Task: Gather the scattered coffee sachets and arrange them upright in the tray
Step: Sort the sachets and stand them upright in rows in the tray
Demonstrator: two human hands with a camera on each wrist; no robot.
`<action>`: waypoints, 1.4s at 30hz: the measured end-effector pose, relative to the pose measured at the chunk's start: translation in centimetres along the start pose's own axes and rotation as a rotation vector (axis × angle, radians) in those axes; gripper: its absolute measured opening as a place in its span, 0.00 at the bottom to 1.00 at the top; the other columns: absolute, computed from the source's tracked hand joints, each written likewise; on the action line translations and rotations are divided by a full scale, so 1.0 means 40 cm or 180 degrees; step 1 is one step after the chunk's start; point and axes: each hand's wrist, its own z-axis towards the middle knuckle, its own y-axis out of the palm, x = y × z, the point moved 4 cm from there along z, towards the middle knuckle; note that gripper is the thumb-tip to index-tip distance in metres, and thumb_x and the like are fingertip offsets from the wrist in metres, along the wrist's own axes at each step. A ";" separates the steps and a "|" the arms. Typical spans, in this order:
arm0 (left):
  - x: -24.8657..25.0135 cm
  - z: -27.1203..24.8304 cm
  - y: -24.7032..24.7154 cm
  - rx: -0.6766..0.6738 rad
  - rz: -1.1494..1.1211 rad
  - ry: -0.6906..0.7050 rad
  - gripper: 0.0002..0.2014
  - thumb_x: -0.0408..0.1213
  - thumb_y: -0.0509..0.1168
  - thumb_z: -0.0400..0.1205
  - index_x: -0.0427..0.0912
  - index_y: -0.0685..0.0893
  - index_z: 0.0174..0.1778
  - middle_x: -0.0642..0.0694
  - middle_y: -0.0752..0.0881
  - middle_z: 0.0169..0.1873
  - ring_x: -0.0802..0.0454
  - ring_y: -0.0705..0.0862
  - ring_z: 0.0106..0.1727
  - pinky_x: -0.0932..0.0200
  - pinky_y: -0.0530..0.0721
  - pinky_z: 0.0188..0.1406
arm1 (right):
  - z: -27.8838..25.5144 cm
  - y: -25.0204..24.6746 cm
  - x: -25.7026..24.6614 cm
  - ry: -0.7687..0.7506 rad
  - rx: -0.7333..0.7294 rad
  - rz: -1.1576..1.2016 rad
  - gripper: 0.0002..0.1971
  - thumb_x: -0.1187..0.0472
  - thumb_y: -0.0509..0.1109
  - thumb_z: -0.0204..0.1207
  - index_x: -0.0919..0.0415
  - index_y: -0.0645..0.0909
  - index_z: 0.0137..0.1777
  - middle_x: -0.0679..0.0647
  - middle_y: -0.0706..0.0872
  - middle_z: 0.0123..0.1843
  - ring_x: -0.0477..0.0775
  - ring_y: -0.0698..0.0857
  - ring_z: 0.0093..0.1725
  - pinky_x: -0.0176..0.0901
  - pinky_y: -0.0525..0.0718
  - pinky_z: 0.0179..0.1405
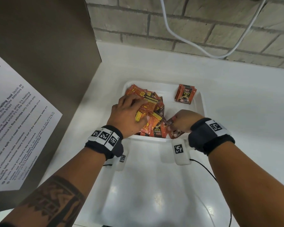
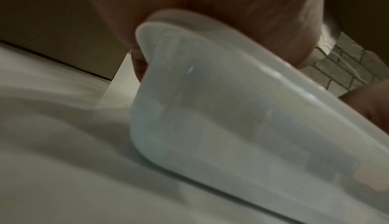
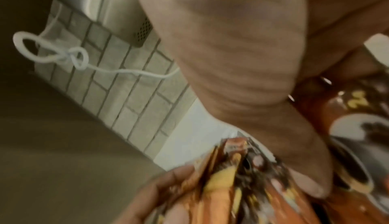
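A white tray (image 1: 202, 102) stands on the white counter; its outer wall (image 2: 231, 111) fills the left wrist view. Orange coffee sachets (image 1: 147, 102) lie heaped in its left half. A small stack of sachets (image 1: 185, 94) stands leaning against the back right wall. My left hand (image 1: 138, 110) grips a bundle of sachets from the heap, thumb underneath. My right hand (image 1: 174, 124) pinches a sachet (image 1: 170, 122) at the tray's near edge. In the right wrist view my thumb (image 3: 263, 127) presses on sachets (image 3: 242, 194), blurred.
A brown cabinet side (image 1: 47, 46) with a printed notice (image 1: 15, 128) rises at the left. A brick wall with a hanging white cable (image 1: 179, 35) closes the back. A translucent white lid-like piece (image 1: 154, 185) lies on the counter in front of the tray.
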 end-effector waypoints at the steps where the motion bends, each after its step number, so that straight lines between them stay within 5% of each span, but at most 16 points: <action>1: 0.000 0.001 0.000 -0.0004 -0.0004 -0.0003 0.29 0.58 0.65 0.77 0.55 0.77 0.75 0.53 0.72 0.73 0.47 0.67 0.76 0.41 0.75 0.63 | -0.007 -0.011 0.010 0.0041 0.0000 0.0110 0.14 0.54 0.67 0.84 0.64 0.85 0.60 0.59 0.89 0.56 0.59 0.87 0.57 0.44 0.82 0.55; 4: -0.001 0.002 0.002 -0.0029 0.0017 -0.0022 0.30 0.59 0.64 0.77 0.56 0.76 0.75 0.53 0.72 0.73 0.47 0.66 0.77 0.41 0.75 0.64 | 0.004 -0.035 0.042 0.0170 0.0084 0.0776 0.13 0.56 0.63 0.87 0.65 0.82 0.60 0.60 0.88 0.58 0.61 0.88 0.59 0.49 0.86 0.63; 8: -0.002 0.002 0.002 -0.0025 0.0007 -0.0031 0.30 0.59 0.64 0.77 0.56 0.76 0.75 0.53 0.71 0.74 0.47 0.66 0.77 0.40 0.75 0.65 | 0.041 0.008 0.050 0.0222 -0.0219 0.2277 0.16 0.55 0.74 0.79 0.64 0.84 0.62 0.62 0.90 0.59 0.65 0.89 0.59 0.61 0.87 0.63; 12: 0.000 0.000 0.000 0.0003 0.0000 -0.0006 0.30 0.59 0.63 0.76 0.55 0.77 0.75 0.53 0.72 0.73 0.47 0.67 0.76 0.40 0.76 0.63 | 0.027 0.026 0.013 0.0101 -0.0411 0.2803 0.21 0.52 0.80 0.74 0.63 0.85 0.62 0.60 0.92 0.57 0.63 0.90 0.58 0.59 0.86 0.63; 17: -0.001 0.001 0.003 0.0017 0.0012 0.0029 0.29 0.58 0.64 0.77 0.55 0.77 0.75 0.53 0.72 0.73 0.47 0.67 0.76 0.41 0.75 0.62 | 0.006 0.018 -0.022 -0.0145 -0.0453 0.3402 0.14 0.56 0.75 0.80 0.63 0.83 0.62 0.58 0.92 0.53 0.57 0.90 0.53 0.50 0.90 0.53; 21: -0.002 0.001 0.005 -0.0012 0.0066 0.0068 0.29 0.57 0.65 0.77 0.55 0.76 0.76 0.52 0.72 0.73 0.46 0.67 0.76 0.40 0.76 0.63 | 0.015 0.033 -0.046 -0.0189 -0.0101 0.3332 0.16 0.59 0.79 0.76 0.59 0.82 0.62 0.58 0.91 0.56 0.62 0.90 0.57 0.65 0.87 0.61; 25: -0.004 0.001 0.005 -0.0029 0.0067 0.0032 0.29 0.57 0.64 0.78 0.55 0.76 0.76 0.52 0.72 0.73 0.46 0.67 0.77 0.40 0.75 0.63 | 0.016 0.027 -0.047 -0.0165 0.0175 0.3148 0.17 0.57 0.80 0.74 0.56 0.82 0.61 0.56 0.90 0.56 0.60 0.89 0.56 0.61 0.89 0.59; 29: -0.005 0.000 0.004 -0.0013 0.0006 0.0024 0.29 0.56 0.63 0.77 0.54 0.77 0.75 0.52 0.73 0.73 0.46 0.67 0.77 0.40 0.76 0.62 | -0.002 0.011 0.000 -0.0022 0.0098 0.3536 0.13 0.60 0.80 0.74 0.61 0.87 0.57 0.54 0.89 0.48 0.54 0.84 0.47 0.43 0.83 0.39; 31: -0.006 0.000 0.005 -0.0009 -0.0002 0.0016 0.28 0.55 0.63 0.77 0.54 0.78 0.74 0.52 0.73 0.72 0.46 0.67 0.76 0.40 0.77 0.62 | -0.025 -0.007 0.025 -0.0007 0.0123 0.3925 0.09 0.64 0.79 0.74 0.62 0.88 0.54 0.58 0.91 0.52 0.54 0.88 0.47 0.41 0.85 0.35; 36: -0.006 0.001 0.004 0.0033 -0.0051 0.0012 0.28 0.55 0.63 0.76 0.54 0.78 0.74 0.52 0.74 0.72 0.47 0.68 0.76 0.39 0.77 0.61 | -0.064 -0.041 0.070 0.0016 0.0205 0.4436 0.10 0.71 0.71 0.80 0.72 0.83 0.60 0.64 0.91 0.48 0.52 0.90 0.27 0.37 0.84 0.20; 40: -0.005 0.001 0.003 0.0032 -0.0041 0.0026 0.27 0.55 0.63 0.76 0.55 0.79 0.73 0.52 0.74 0.72 0.46 0.68 0.76 0.39 0.77 0.62 | -0.064 -0.029 0.059 -0.0022 0.0066 0.4080 0.11 0.65 0.75 0.79 0.68 0.85 0.60 0.60 0.93 0.44 0.52 0.92 0.30 0.38 0.85 0.24; 42: -0.005 0.000 0.003 0.0039 -0.0043 0.0031 0.27 0.55 0.63 0.76 0.55 0.79 0.73 0.52 0.74 0.72 0.46 0.68 0.76 0.40 0.76 0.61 | -0.054 -0.019 0.032 -0.0060 -0.0075 0.3615 0.18 0.56 0.78 0.76 0.64 0.85 0.62 0.58 0.93 0.48 0.57 0.93 0.43 0.47 0.90 0.41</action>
